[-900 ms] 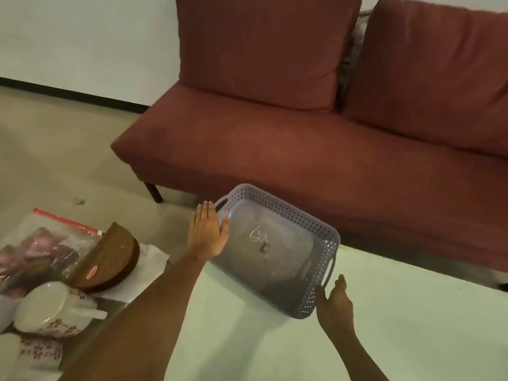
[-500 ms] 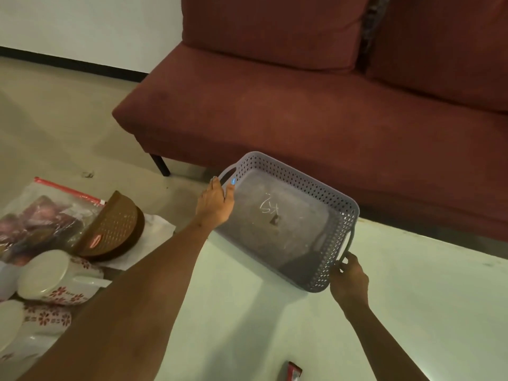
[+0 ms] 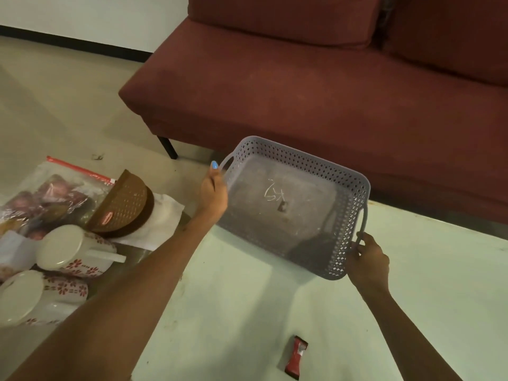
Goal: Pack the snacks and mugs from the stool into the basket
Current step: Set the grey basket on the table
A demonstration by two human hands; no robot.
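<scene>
Pale green table is carrying a grey perforated basket, tilted, empty, before a maroon sofa. Left hand is closing its grip on the basket's far handle; right hand is gripping the near one. Left of that grip, floral mugs and bagged snacks are lying clustered; a red snack wrapper is sitting nearer the person.

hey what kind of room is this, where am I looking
Most likely a home living room. A dark red fabric sofa stands against a white wall, and a pale low table sits before it, with a grey perforated plastic basket on it and floral ceramic mugs alongside.
</scene>
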